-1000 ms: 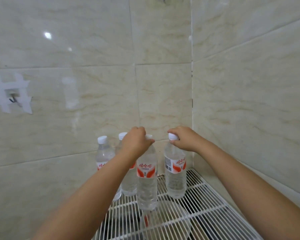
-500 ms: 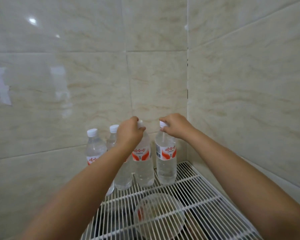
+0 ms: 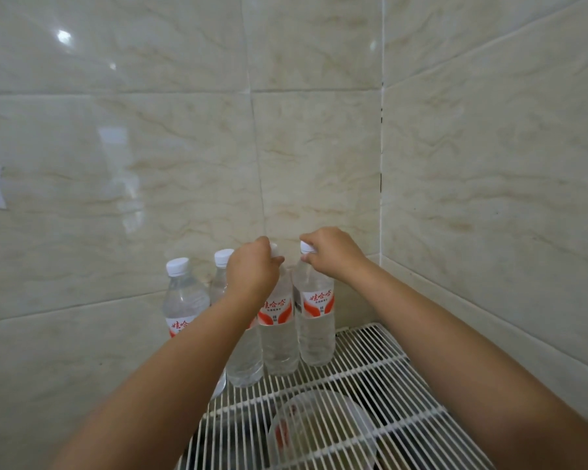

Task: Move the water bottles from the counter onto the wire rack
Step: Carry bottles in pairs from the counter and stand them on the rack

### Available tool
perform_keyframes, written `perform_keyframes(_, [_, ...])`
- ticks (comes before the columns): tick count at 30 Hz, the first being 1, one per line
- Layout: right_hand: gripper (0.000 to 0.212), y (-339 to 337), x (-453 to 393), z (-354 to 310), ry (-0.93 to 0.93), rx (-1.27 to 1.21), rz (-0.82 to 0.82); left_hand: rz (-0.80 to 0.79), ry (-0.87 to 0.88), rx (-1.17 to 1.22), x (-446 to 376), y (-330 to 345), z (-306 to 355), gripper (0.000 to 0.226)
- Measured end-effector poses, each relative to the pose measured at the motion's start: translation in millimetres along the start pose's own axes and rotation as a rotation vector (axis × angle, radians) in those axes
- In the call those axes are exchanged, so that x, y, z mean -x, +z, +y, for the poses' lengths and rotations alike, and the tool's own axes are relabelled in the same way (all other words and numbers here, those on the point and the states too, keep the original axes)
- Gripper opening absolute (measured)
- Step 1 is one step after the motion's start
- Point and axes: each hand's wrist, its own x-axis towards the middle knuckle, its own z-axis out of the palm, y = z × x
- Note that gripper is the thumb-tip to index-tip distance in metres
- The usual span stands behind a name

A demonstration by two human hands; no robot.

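Note:
Several clear water bottles with white caps and red-and-white labels stand upright in a row at the back of the white wire rack [image 3: 370, 371], against the tiled wall. My left hand [image 3: 252, 271] grips the neck and cap of one water bottle [image 3: 279, 334]. My right hand [image 3: 333, 254] holds the cap of the rightmost water bottle [image 3: 314, 334]. Both held bottles rest on the rack side by side. Two more bottles stand to the left, one [image 3: 184, 300] at the far left and one [image 3: 223, 269] partly hidden behind my left forearm.
Tiled walls meet in a corner just behind and right of the rack. Under the wires lies a clear round container [image 3: 316, 432] with something red inside. A dark space shows below the rack.
Both hands carried their bottles back toward the wall; the left one, which stood forward of the row, now sits level with the right one. The camera view shifted right and up.

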Motion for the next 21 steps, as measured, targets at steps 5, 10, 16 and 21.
perform_keyframes(5, [0.014, 9, -8, -4, -0.005, -0.015, 0.034, 0.001, -0.009, -0.024, -5, 2, 0, 0.029])
perform_keyframes(10, [0.020, 13, -8, -2, -0.045, -0.023, 0.055, -0.009, -0.008, -0.025, -5, 1, -2, 0.030])
perform_keyframes(16, [0.034, 16, -4, -4, -0.038, -0.073, 0.039, -0.046, 0.006, -0.044, -3, -4, -3, 0.037])
perform_keyframes(21, [0.047, 20, 14, -7, 0.015, -0.134, 0.053, -0.074, 0.050, -0.114, 8, -5, -5, 0.036])
